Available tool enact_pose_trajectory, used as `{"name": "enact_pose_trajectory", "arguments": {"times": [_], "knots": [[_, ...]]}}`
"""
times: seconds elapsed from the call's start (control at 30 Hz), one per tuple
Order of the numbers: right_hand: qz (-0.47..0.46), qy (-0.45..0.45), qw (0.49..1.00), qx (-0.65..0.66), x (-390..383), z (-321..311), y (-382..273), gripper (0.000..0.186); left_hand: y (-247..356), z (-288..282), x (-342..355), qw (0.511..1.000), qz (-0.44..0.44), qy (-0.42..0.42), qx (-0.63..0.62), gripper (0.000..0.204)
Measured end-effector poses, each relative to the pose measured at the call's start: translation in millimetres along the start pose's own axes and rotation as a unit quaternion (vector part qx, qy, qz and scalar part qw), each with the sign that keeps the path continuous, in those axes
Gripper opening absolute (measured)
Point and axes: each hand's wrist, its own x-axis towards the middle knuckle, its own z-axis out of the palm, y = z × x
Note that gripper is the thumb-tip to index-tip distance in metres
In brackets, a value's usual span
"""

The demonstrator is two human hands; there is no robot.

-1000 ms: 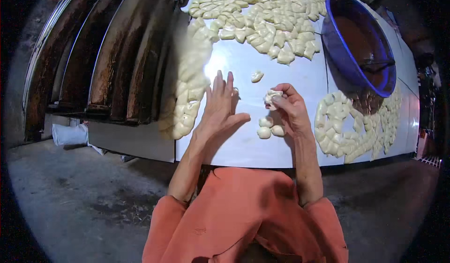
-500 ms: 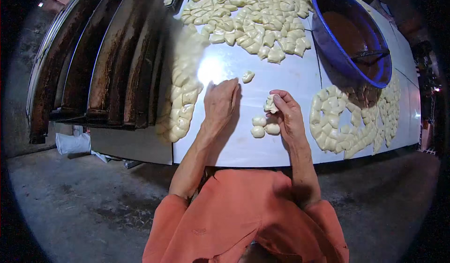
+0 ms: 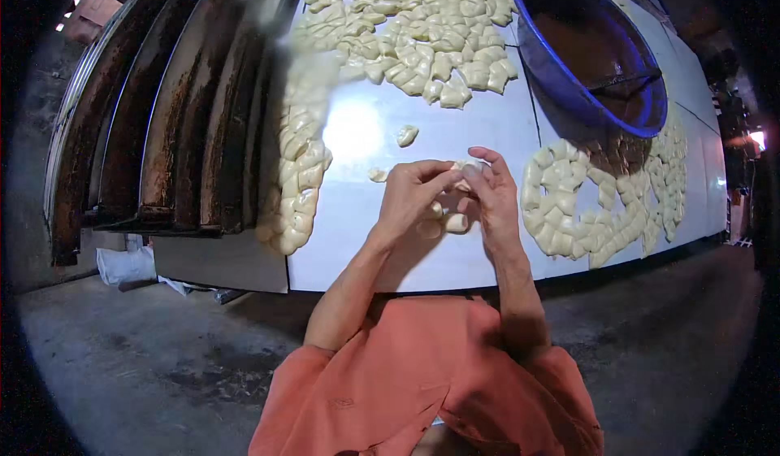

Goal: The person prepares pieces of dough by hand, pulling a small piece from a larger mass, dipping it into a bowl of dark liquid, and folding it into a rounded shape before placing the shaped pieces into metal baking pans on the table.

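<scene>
My left hand (image 3: 410, 196) and my right hand (image 3: 493, 192) meet over the white tabletop (image 3: 357, 212), their fingertips pinched on a small lump of pale dough (image 3: 465, 171). A few rounded dough balls (image 3: 455, 222) lie just under them, partly hidden. A loose dough piece (image 3: 406, 136) sits farther back, and another (image 3: 376, 175) is beside my left hand. Many glossy dough pieces cover the back (image 3: 406, 37), form a strip along the left side (image 3: 296, 204) and form a patch at right (image 3: 561, 212).
Rusty, dark metal trays or troughs (image 3: 166, 123) stand at the table's left. A large blue tub (image 3: 544, 66) with brown contents and a dark bar across it sits at back right. Below the trays lies a white sack (image 3: 123, 265) near the concrete floor (image 3: 146, 350).
My left hand has lifted from the tabletop and moved right to join my right hand on the dough lump. My right hand still holds it. The camera view has shifted slightly.
</scene>
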Motion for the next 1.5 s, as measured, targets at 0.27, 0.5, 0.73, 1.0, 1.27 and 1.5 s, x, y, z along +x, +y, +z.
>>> {"name": "enact_pose_trajectory", "arguments": {"times": [0.27, 0.5, 0.73, 1.0, 1.27, 1.5], "knots": [[-0.040, 0.053, 0.977, -0.205, 7.1, -26.6, 3.2, 0.024, -4.3, 1.4, 6.3, 1.000, -0.016, 0.013, 0.004, 0.031], [-0.058, 0.015, 0.998, -0.008, 2.3, -21.2, -14.5, 0.024, -1.0, 60.0, 21.2, 0.949, 0.294, 0.103, -0.053, 0.072], [0.009, -0.082, 0.975, 0.206, 2.4, -23.8, -88.2, 0.013, -12.1, 130.6, 30.9, 0.924, 0.313, 0.043, -0.216, 0.093], [-0.120, 0.033, 0.937, -0.325, 132.2, -130.8, -202.2, 0.022, 9.8, 74.9, 25.6, 0.998, 0.015, -0.045, -0.042, 0.041], [0.060, -0.143, 0.694, -0.703, 213.9, -193.4, -177.3, 0.029, 9.6, 53.9, 27.5, 0.999, -0.006, -0.023, 0.024, 0.033], [-0.032, -0.023, 0.869, -0.493, 166.2, -158.5, -199.0, 0.022, 21.2, 63.4, 39.9, 0.996, -0.034, -0.077, 0.032, 0.033]]}}
